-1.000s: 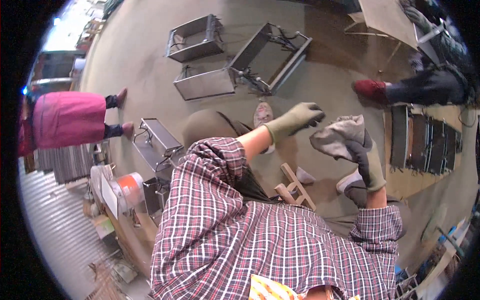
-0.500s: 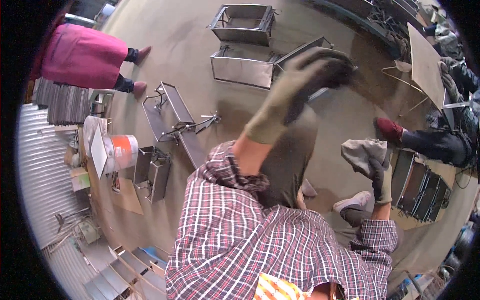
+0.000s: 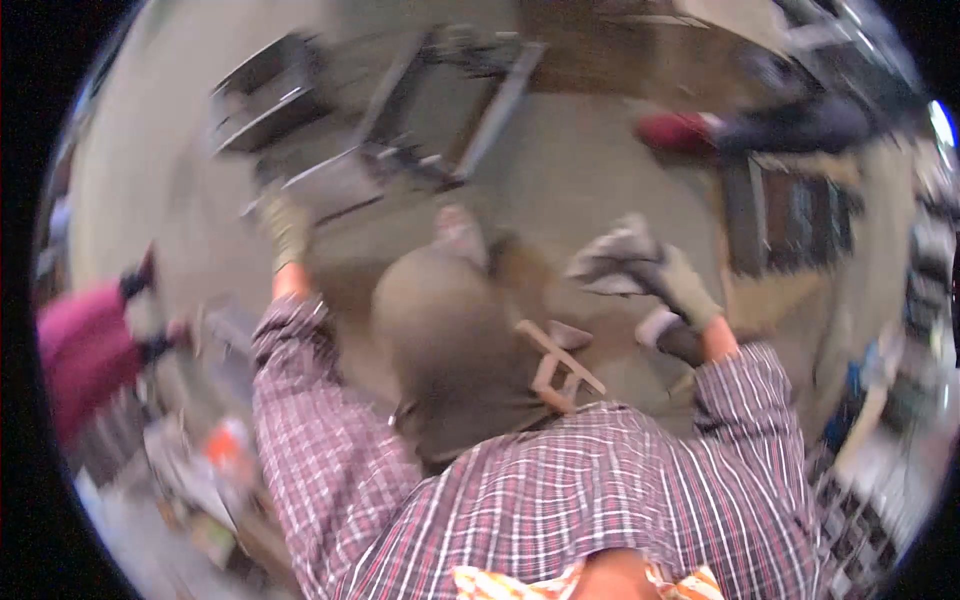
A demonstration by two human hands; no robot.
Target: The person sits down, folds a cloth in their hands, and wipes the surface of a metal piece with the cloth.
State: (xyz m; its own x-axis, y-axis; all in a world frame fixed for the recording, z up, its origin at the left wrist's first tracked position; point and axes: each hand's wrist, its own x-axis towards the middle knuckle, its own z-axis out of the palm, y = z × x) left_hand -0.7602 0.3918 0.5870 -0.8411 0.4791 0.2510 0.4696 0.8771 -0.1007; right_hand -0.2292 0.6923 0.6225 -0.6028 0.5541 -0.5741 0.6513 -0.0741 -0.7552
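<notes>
My left hand, in a pale glove with darker fingers, reaches to the near left edge of a grey sheet-metal panel. That panel belongs to a metal frame on the floor. Motion blurs the fingers, so I cannot tell whether they touch or grip the edge. My right hand, gloved too, is closed on a crumpled grey cloth held out to the right of my knee. Another box-shaped metal frame lies beyond my left hand.
A wooden stool is beside my thigh. At the right, a person's red shoe is near dark metal pieces on cardboard. A person in a pink garment stands at the left, near a blurred orange-and-white bucket.
My left hand has swung left and down from in front of me to the panel's edge. The view has turned, shifting the floor items leftward. My right hand still holds the cloth.
</notes>
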